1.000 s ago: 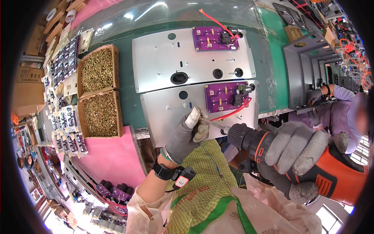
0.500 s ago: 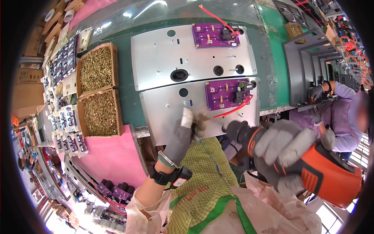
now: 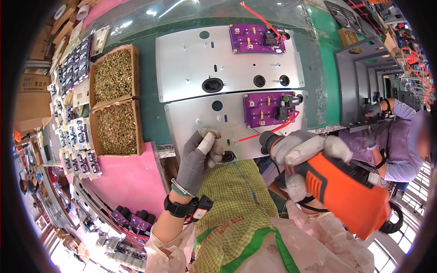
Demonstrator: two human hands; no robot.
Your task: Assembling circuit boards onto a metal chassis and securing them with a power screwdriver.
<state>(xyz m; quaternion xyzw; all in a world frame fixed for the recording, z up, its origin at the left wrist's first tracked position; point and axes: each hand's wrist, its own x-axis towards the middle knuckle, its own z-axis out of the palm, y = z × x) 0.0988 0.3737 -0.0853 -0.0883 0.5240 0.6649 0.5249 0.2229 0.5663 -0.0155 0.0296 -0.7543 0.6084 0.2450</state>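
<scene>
My gloved left hand (image 3: 200, 148) is closed over the near silver metal panel (image 3: 191, 113), fingertips pinched together. Whatever it may hold is too small to make out. In my gloved right hand (image 3: 296, 150) is an orange and black power screwdriver (image 3: 346, 195). Its bit points at the lower left corner of a purple circuit board (image 3: 253, 103) on that panel; whether it touches a screw I cannot tell. Red wires (image 3: 287, 123) run from this board across the panel towards my left hand. Behind lies a second silver panel (image 3: 182, 63) with its own purple board (image 3: 237, 41).
Two cardboard boxes (image 3: 137, 73) of small brass-coloured parts stand to the left, beside stacked small components (image 3: 73, 141). Pink sheeting (image 3: 132, 177) covers the near left. At right, another person's gloved hand (image 3: 373, 109) works at a grey metal frame (image 3: 348, 86).
My left hand has moved left and slightly down, off the red wire's end. The screwdriver has swung left, bringing its bit to the board's lower left corner.
</scene>
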